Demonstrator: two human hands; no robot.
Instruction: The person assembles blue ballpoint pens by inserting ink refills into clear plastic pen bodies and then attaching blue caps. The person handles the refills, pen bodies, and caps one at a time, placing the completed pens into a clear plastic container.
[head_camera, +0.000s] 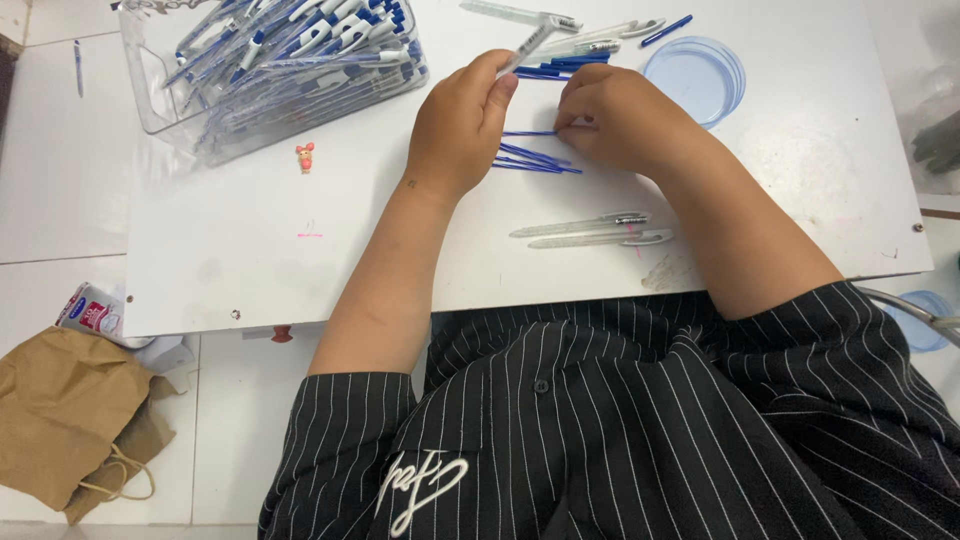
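Observation:
My left hand (462, 125) grips a clear pen barrel (528, 46) that points up and to the right. My right hand (612, 118) pinches one thin blue refill (528, 133) whose free end lies toward the left hand. Under both hands lies a loose bunch of blue refills (535, 160) on the white table (240, 250). More blue refills (560, 66) and clear barrels (600, 38) lie just beyond my fingers. Two clear pen barrels (590, 230) rest side by side near my right forearm.
A clear plastic bin (165, 110) full of blue-and-white pens stands at the back left. A round blue lid (700, 75) sits at the back right. A small pink figure (305, 156) stands near the bin. A brown paper bag (60, 420) lies on the floor at left.

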